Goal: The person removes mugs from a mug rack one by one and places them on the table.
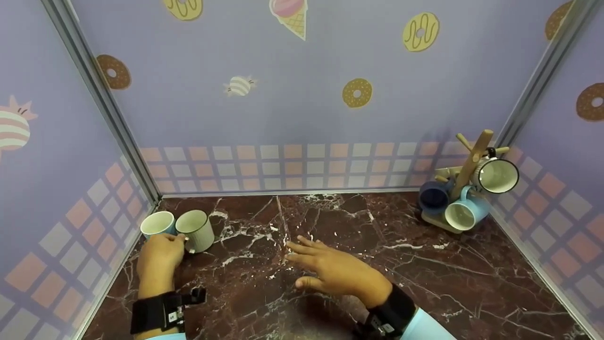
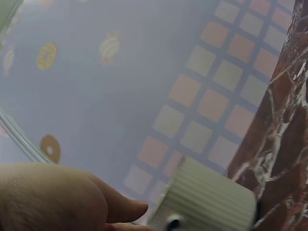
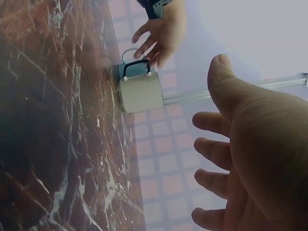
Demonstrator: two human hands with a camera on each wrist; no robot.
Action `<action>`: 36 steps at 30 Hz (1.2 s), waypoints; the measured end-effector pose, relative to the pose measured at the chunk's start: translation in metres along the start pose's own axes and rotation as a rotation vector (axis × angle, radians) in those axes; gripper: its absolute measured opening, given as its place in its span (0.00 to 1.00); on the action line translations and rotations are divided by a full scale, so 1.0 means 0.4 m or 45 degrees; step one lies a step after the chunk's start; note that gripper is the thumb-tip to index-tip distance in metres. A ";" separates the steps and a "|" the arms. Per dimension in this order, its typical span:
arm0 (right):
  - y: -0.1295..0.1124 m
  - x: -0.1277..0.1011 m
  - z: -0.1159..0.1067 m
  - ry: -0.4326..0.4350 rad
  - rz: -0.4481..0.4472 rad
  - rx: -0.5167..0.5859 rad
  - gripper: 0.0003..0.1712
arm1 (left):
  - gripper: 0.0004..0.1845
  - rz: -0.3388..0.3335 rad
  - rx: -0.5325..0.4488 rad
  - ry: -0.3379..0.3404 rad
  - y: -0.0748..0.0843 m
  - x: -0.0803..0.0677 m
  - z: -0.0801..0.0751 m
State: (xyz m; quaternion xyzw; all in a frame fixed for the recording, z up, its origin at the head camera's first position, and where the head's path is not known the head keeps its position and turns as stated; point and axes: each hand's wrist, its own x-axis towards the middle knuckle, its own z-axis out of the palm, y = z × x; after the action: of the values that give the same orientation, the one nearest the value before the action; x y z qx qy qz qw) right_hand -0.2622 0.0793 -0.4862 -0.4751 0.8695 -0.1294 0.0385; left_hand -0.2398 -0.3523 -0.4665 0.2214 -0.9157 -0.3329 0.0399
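Two mugs stand at the table's left back corner: a light blue mug (image 1: 157, 223) and a ribbed cream mug (image 1: 196, 230) with a black handle (image 3: 136, 67). My left hand (image 1: 160, 255) is right in front of them. Its fingers are loosely spread and reach the ribbed mug's handle without closing round it, as the right wrist view shows. The ribbed mug (image 2: 207, 202) fills the lower part of the left wrist view beside my left hand (image 2: 57, 197). My right hand (image 1: 328, 268) hovers flat over the middle of the table with straight fingers and holds nothing.
A wooden mug tree (image 1: 472, 160) stands in the right back corner with a white mug (image 1: 498, 175), a dark blue mug (image 1: 434, 196) and a light blue mug (image 1: 465, 212) on it. Patterned walls close the dark marble table (image 1: 424, 283) on three sides.
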 end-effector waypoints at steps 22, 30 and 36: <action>0.084 -0.041 -0.073 0.132 0.140 0.070 0.45 | 0.23 0.625 -0.060 0.064 0.324 -0.164 0.110; 0.122 -0.070 -0.107 0.212 0.226 0.091 0.43 | 0.24 1.006 0.183 0.097 0.394 -0.185 0.236; 0.144 -0.089 -0.128 0.267 0.294 0.104 0.43 | 0.23 1.200 0.235 0.210 0.383 -0.197 0.287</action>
State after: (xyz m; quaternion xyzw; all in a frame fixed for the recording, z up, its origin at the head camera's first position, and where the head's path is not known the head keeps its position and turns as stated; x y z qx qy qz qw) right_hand -0.2997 0.1485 -0.4538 -0.3541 0.9116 -0.2081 -0.0187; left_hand -0.2525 -0.1462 -0.4535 -0.1891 -0.9358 -0.1775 0.2389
